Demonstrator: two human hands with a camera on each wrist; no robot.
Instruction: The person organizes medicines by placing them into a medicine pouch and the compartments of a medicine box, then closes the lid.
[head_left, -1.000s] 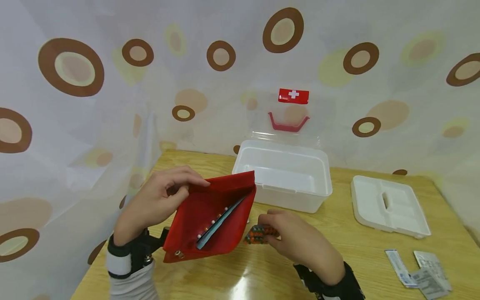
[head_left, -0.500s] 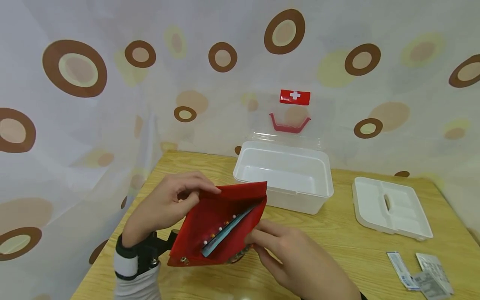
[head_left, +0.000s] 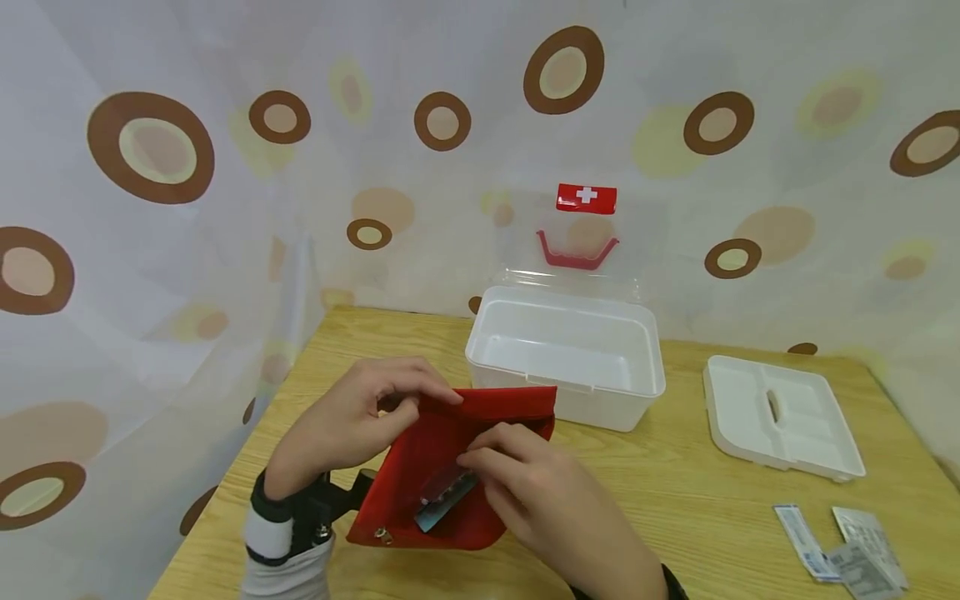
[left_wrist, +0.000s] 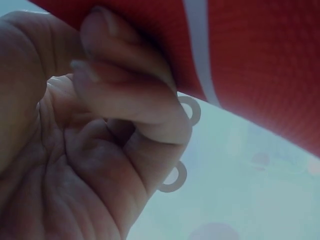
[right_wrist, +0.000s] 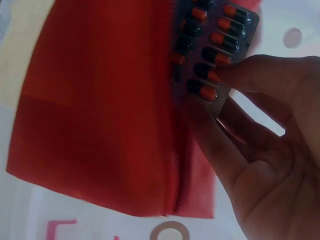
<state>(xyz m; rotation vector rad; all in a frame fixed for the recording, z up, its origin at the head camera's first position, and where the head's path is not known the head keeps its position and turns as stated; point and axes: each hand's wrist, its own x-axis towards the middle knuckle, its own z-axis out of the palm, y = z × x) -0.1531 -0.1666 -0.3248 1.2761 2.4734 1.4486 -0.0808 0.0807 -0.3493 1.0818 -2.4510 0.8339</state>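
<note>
One left hand (head_left: 360, 421): the rim of one red fabric pouch (right_wrist: 95, 125) is pinched open.
One right hand (head_left: 558, 504): one silver blister pack of orange-and-dark capsules (right_wrist: 220, 55) is pinched, partly inside the pouch.
Pouch: insertion, seemingly; lowering, then release, is called for; other contents (head_left: 433, 516) are unclear.
Wooden table (head_left: 720, 525): one open white plastic box (head_left: 611, 408), one white plastic tray (head_left: 813, 417), three flat packets (head_left: 808, 546).
</note>
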